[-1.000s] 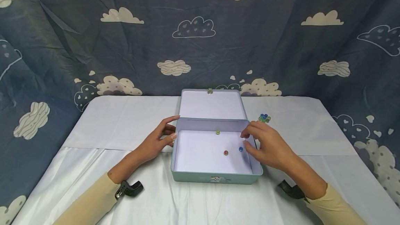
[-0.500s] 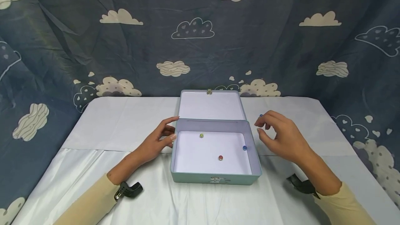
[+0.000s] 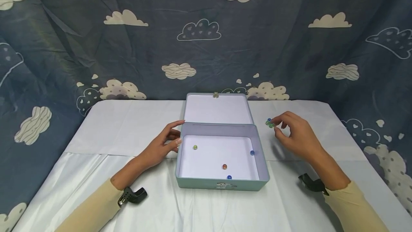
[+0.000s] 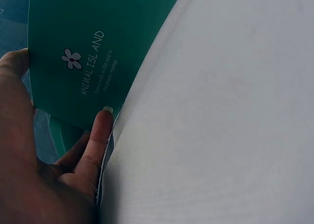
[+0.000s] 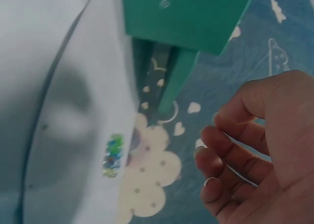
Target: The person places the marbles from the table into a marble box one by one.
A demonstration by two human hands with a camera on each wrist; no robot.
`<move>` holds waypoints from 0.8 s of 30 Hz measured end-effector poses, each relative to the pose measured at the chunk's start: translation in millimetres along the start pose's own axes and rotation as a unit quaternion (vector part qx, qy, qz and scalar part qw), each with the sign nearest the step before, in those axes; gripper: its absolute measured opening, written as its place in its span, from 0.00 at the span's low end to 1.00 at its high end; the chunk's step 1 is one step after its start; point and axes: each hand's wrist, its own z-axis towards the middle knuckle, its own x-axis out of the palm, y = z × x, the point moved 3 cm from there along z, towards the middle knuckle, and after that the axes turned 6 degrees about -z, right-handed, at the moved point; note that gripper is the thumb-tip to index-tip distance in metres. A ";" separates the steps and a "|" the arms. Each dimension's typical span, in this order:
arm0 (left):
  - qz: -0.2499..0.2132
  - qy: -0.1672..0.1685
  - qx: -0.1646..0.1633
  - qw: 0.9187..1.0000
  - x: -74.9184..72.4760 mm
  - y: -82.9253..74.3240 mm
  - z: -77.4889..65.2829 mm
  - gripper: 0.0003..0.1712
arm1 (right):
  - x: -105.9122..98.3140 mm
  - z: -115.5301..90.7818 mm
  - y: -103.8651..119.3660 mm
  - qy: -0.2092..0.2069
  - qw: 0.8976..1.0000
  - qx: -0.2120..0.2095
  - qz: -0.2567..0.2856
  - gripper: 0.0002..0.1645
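Note:
The left hand [image 3: 158, 149] touches the left side of an open green box [image 3: 222, 184], its fingers and thumb spread along the wall. The left wrist view shows a fingertip against the green side wall [image 4: 73, 76], below printed lettering. Out to the right, the right hand [image 3: 297, 137] hovers with loosely bent fingers at a cluster of glass marbles [image 3: 269, 124] on the cloth. Nothing shows between its fingers in the right wrist view. Inside the box lie a yellow-green marble [image 3: 195, 147], a reddish marble [image 3: 224, 167], a blue marble [image 3: 252, 153] and another blue marble [image 3: 229, 177] by the front wall.
The box's lid [image 3: 219, 108] stands hinged back behind it. A white cloth [image 3: 128, 128] covers the table, and a dark curtain [image 3: 145, 53] with cloud prints hangs behind and at both sides.
My right hand has moved from over the box's right wall out to the marble cluster. A second blue marble now shows in the box; the yellow-green one rolled left, the reddish one frontward.

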 end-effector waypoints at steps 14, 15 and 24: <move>-0.008 0.008 -0.002 1.000 -0.3 -3.9 0.6 0.35 | 24.9 3.6 -26.5 0.061 0.997 0.042 -0.012 0.13; -0.009 0.009 -0.001 1.000 -0.1 -3.9 0.5 0.35 | 25.7 4.1 -27.0 0.065 0.997 0.045 -0.012 0.13; -0.003 0.006 -0.006 1.000 -2.1 -0.8 0.7 0.36 | 37.0 15.9 -33.2 0.076 0.995 0.050 -0.030 0.12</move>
